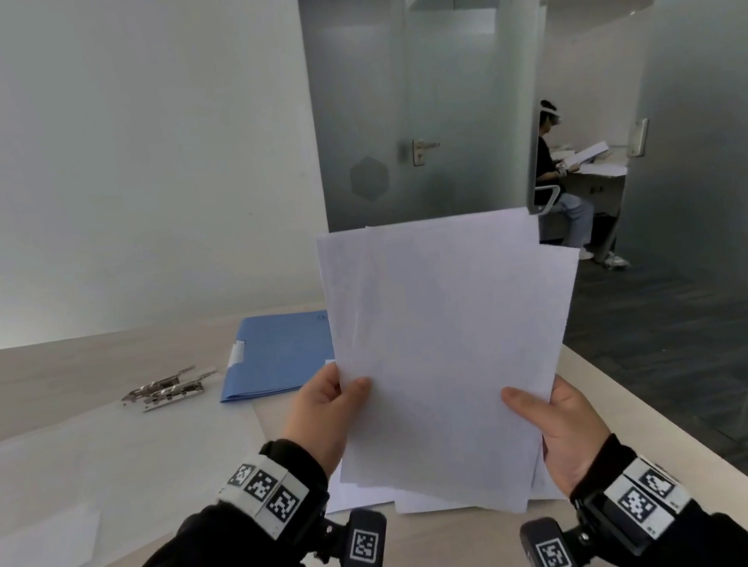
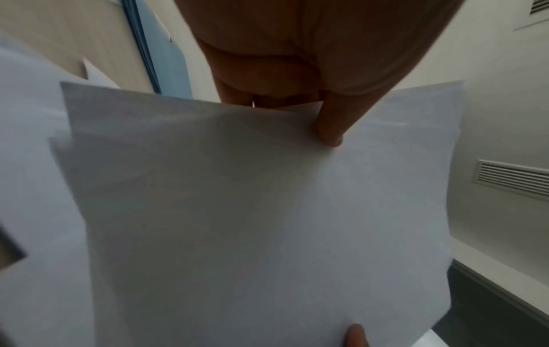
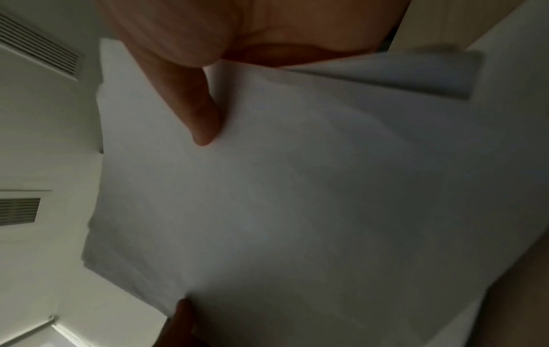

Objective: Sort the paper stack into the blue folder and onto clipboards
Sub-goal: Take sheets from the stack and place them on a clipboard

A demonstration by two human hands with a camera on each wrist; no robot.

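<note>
A stack of white paper (image 1: 445,350) is held up, tilted, above the table's near edge. My left hand (image 1: 331,401) pinches its left edge, thumb on the front. My right hand (image 1: 553,421) grips its lower right corner, thumb on the front too. In the left wrist view the paper stack (image 2: 252,223) fills the picture under my left hand (image 2: 297,77). The right wrist view shows the paper stack (image 3: 312,187) with my right hand (image 3: 208,58) on it. The blue folder (image 1: 276,353) lies shut on the table behind the sheets. More white sheets (image 1: 424,501) lie on the table beneath the stack.
Two metal clips (image 1: 169,389) lie left of the folder. A translucent plastic sleeve (image 1: 79,497) covers the left part of the table (image 1: 36,377). The table's right edge (image 1: 676,432) drops to dark carpet. A seated person (image 1: 558,178) is beyond the glass partition.
</note>
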